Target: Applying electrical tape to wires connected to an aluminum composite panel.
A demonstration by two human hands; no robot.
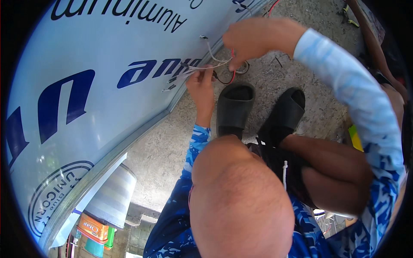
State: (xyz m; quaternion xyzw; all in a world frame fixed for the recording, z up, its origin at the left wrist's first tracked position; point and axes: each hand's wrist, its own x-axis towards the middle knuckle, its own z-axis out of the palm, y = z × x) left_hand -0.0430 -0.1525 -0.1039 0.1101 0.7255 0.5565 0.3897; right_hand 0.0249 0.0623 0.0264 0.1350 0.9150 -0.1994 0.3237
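Note:
A white sign panel [109, 47] with blue and black lettering slants along the left side. Thin white wires [217, 64] come out of small holes in it. At its lower right edge, my left hand [202, 86] is closed, thumb and finger pinching the wire ends. My right hand [258, 41] is bent over from the right, closed around the white wires where they meet a red wire [233, 76]. A dark wire loops between the two hands. The exact joint between the wires is hidden by my fingers.
Below my hands are my feet in black slides [235, 103] on rough concrete [150, 150]. My raised knee [241, 193] fills the lower middle. Another person's arm [370, 34] shows at far right. Beneath the panel stand a striped bin [114, 193] and an orange box [92, 228].

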